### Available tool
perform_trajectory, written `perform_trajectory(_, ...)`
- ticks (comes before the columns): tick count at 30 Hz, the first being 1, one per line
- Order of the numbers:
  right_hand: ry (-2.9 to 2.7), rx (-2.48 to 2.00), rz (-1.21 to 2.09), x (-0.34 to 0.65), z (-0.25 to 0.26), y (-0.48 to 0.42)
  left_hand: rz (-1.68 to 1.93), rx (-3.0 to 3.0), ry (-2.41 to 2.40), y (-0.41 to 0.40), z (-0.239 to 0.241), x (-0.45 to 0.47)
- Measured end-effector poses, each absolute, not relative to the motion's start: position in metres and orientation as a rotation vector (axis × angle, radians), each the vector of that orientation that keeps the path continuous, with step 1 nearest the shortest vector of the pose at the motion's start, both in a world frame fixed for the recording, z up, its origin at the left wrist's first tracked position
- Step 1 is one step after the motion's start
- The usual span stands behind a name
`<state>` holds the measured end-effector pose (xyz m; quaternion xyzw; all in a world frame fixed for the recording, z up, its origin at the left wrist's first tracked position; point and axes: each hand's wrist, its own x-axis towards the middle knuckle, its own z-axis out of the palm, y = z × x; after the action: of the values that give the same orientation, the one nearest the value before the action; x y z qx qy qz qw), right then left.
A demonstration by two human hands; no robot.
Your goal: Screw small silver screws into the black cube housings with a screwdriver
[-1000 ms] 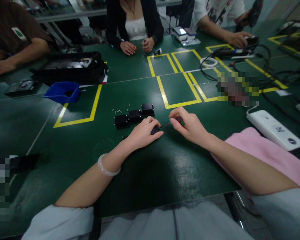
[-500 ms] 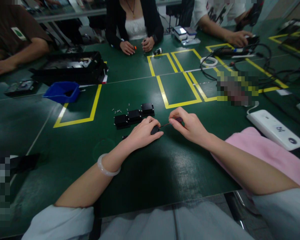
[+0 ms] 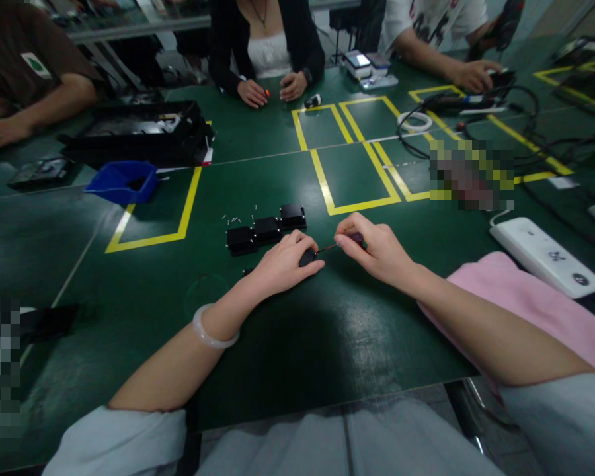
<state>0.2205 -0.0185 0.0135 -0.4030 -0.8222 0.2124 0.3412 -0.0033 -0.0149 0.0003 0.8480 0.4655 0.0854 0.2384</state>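
My left hand is closed around a small black part held low over the green table. In my right hand is a screwdriver, its thin shaft pointing left and its tip at the black part's right side. My fingers cover most of the handle. Just beyond my left hand stand three black box-shaped parts in a slanting row: a left one, a middle one and a right one. Several tiny screws lie scattered behind them. Another dark bit shows beside my left wrist.
A blue bin and a black tray stand at the left. A white power strip and a pink cloth lie at the right, near black cables. Co-workers sit across the table, one with hands together.
My hands, the black part and the screwdriver stay almost exactly in place. Across the table, a co-worker's hand has shifted slightly.
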Motion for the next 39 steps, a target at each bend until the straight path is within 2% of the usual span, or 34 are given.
perform_trajectory(29, -2.135, -1.016, 0.592, 0.2207, 0.0123, -0.0179, 0.200, 2.315, 1.293, -0.0158, 0.0043, -0.0018)
perform_trajectory(39, -2.108, -1.007, 0.506, 0.2200, 0.0086, -0.0187, 0.213, 2.308, 1.288, -0.0152, 0.0036, -0.0025)
